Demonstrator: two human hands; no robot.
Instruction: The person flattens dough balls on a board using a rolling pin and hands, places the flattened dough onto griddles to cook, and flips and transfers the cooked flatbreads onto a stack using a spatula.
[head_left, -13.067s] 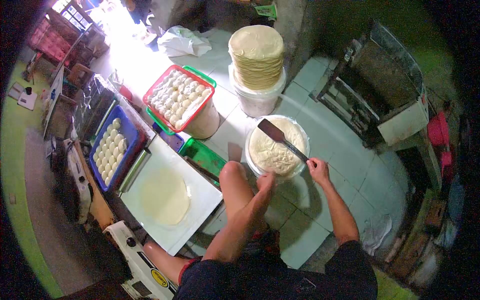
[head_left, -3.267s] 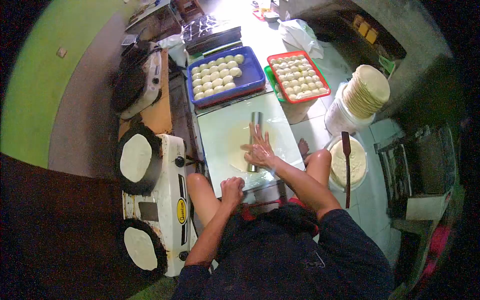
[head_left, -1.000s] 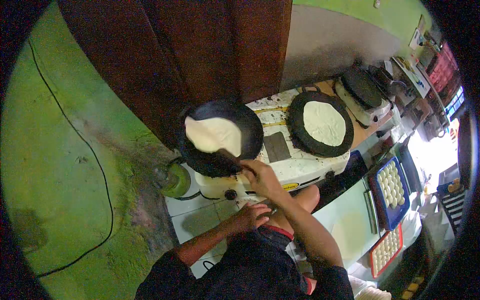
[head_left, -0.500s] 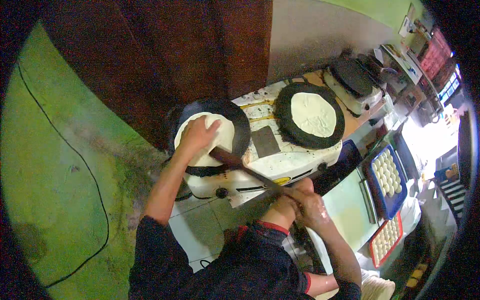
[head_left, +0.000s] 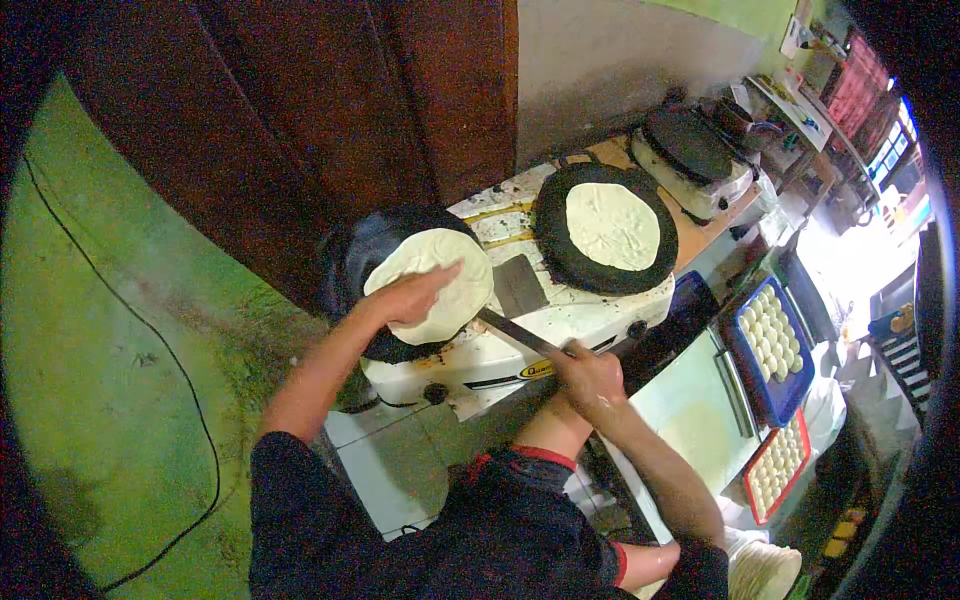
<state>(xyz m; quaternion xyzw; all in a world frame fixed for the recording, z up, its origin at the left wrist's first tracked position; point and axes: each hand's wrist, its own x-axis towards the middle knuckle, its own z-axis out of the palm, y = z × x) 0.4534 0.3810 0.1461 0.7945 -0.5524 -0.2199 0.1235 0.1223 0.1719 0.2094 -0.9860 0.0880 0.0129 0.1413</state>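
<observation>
A pale round flatbread (head_left: 465, 300) lies on the left black pan (head_left: 365, 235), off to the pan's right side. My left hand (head_left: 415, 298) rests on top of it, slightly blurred, with fingers stretched across the dough. My right hand (head_left: 590, 380) is wrapped around the handle of a long metal spatula (head_left: 522, 334). The spatula's far end meets the flatbread's lower right edge, and its blade is out of sight, apparently beneath the dough. A second flatbread (head_left: 613, 226) sits on the right black pan (head_left: 555, 240), touched by neither hand.
Both pans stand on a white stove (head_left: 460, 385), with a dark square plate (head_left: 520, 286) between them. Farther right are another burner with a dark griddle (head_left: 688, 142), a blue tray (head_left: 785, 395) and a red tray (head_left: 760, 515) of dough balls, and stacked flatbreads (head_left: 765, 572).
The flatbread under my left hand has shifted rightward on its pan. The spatula's blade, partly visible before, is now hidden. My right hand has moved up toward the stove. The view has shifted slightly.
</observation>
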